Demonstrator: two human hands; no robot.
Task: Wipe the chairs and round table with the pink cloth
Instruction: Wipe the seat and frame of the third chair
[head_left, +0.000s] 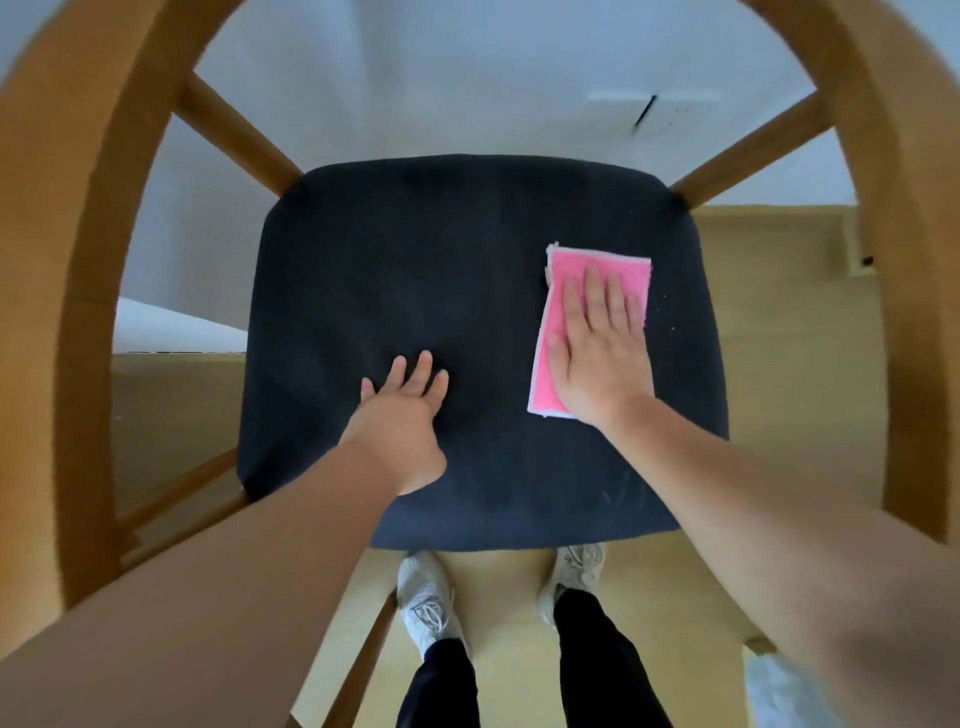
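1. The pink cloth (566, 270) is lying folded into a rectangle on the right part of the chair's dark seat cushion (441, 260). It is close to the cushion's right edge, and a pale border is showing along its far and near ends.
2. The right hand (597, 353) is pressing down flat on the cloth, palm down, with the fingers straight and close together and pointing away from the person. It is covering much of the cloth's right side, leaving a pink strip showing on the left and at the far end.
3. The left hand (410, 410) is resting on bare cushion, left of the cloth and well apart from it, towards the front middle of the seat. Its fingers are lying straight and spread, holding nothing.
4. A few pale specks (665, 306) are sitting on the cushion just right of the cloth.
5. The wooden frame (83, 260) of the chair is arching around the seat, with struts meeting the cushion's far corners.
6. The person is standing at the front edge of the seat, with pale shoes (426, 592) and black trousers (441, 686) showing below it on the light floor (753, 561).
7. A white wall (415, 78) is showing beyond the chair.
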